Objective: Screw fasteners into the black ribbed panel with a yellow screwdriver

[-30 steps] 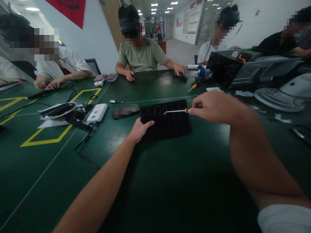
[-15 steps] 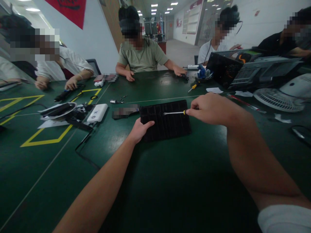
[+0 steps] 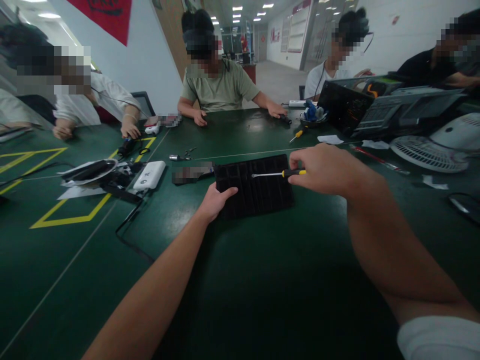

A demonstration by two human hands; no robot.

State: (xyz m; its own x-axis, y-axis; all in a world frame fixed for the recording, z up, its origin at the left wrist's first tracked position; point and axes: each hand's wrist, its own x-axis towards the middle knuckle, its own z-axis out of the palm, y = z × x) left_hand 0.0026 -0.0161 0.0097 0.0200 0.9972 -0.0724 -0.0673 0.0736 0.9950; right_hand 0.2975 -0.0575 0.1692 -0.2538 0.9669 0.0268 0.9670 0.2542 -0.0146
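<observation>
A black rectangular case [image 3: 268,192] with ribbed compartments lies on the green table in front of me. My left hand [image 3: 216,200] grips its left edge, thumb on top and fingers hidden beneath. Over the right part of the case is a screwdriver [image 3: 268,174] with a yellow and black handle, its shaft pointing left. My right hand [image 3: 322,170] has its fingers closed at the handle, near the case's upper right corner. Whether the screwdriver touches the case is too small to tell. A blurred flat item [image 3: 191,173] sits against the case's left side.
On the left are a white power bank [image 3: 149,176], cables and a round-rimmed object [image 3: 90,172]. Small metal parts [image 3: 180,157] lie behind the case. Another screwdriver [image 3: 298,135], a white fan [image 3: 431,152] and computer casings [image 3: 390,112] are at the right. Several people sit around.
My right hand's fingers have shifted on the screwdriver, and more of its handle shows. At the left, a person's hand with a dark tool has moved right. My left hand has stayed in place.
</observation>
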